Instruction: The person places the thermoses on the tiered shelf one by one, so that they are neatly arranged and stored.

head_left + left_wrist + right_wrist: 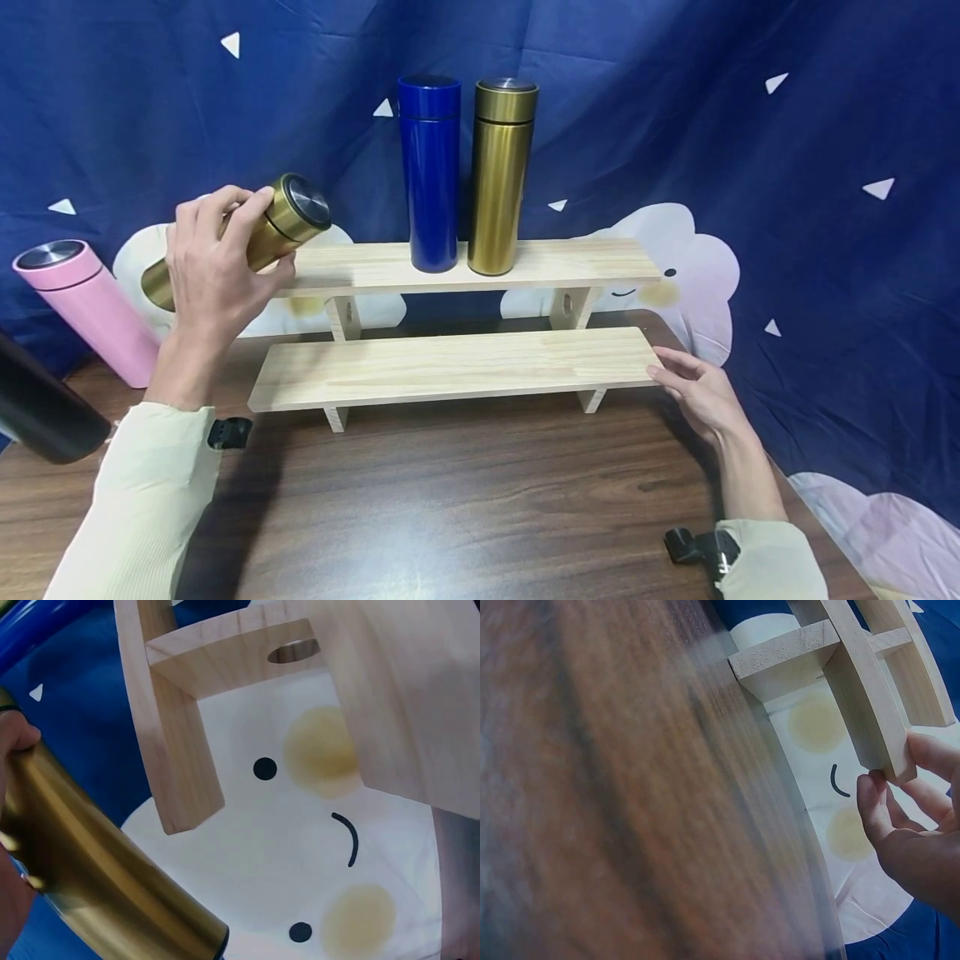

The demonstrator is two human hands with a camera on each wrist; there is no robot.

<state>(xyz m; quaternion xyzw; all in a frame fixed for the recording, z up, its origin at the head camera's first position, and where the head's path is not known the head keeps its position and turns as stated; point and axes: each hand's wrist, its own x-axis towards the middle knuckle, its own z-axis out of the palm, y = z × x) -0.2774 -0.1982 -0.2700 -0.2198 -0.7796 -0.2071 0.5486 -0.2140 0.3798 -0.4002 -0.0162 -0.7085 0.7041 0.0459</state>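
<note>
Left hand (213, 258) — gripping tilted metallic-gold cylinder (112, 859) | right hand (701, 396) — pinching end of pale, grained lower plank (450, 367)

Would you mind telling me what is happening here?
A person's left hand holds a tilted gold flask near the left end of the upper wooden shelf; the right hand pinches the right end of the lower shelf. A blue flask and a second gold flask stand on the upper shelf; a pink flask and a black cylinder are farther left.
</note>
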